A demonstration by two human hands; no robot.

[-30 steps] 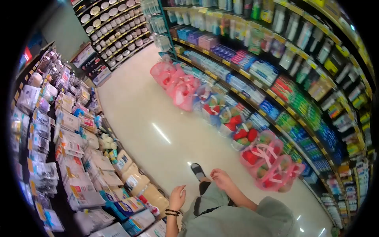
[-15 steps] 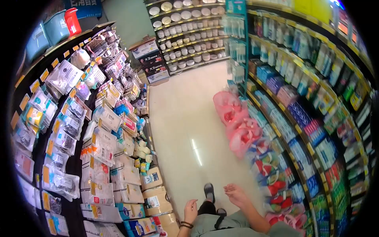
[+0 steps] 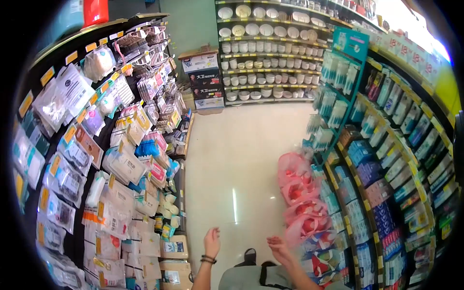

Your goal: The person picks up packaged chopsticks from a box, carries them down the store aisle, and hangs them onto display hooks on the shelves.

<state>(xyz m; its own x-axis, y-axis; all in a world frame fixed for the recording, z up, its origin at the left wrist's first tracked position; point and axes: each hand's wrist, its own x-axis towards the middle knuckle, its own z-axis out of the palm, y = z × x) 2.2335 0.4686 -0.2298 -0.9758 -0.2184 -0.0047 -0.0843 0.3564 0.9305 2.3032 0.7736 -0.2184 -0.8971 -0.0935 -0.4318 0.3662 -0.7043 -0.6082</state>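
My left hand (image 3: 211,241), with dark bead bracelets (image 3: 208,259) at the wrist, is raised over the aisle floor. Its fingers are loosely bent and apart, with nothing visible in them. My right hand (image 3: 280,250) is held out in front of my body, fingers half spread and holding nothing. Nearest to it, on the right, are pink mesh-like bags (image 3: 308,229) with red things inside, standing along the foot of the shelf. To the left of my left hand, packaged goods (image 3: 174,246) line the bottom of the shelf. Neither hand touches any goods.
Shelves of bagged goods (image 3: 128,164) run along my left. On the right are racks of boxed and hanging packs (image 3: 369,174) and a teal display stand (image 3: 349,43). Bowl shelves (image 3: 270,53) close the far end, beside stacked cartons (image 3: 204,79). A shiny tiled floor (image 3: 232,145) lies between.
The view has turned toward the right, and the far bowl shelves appear larger. My left hand has risen and moved left; my right hand stays in front of my body, slightly lower in view.
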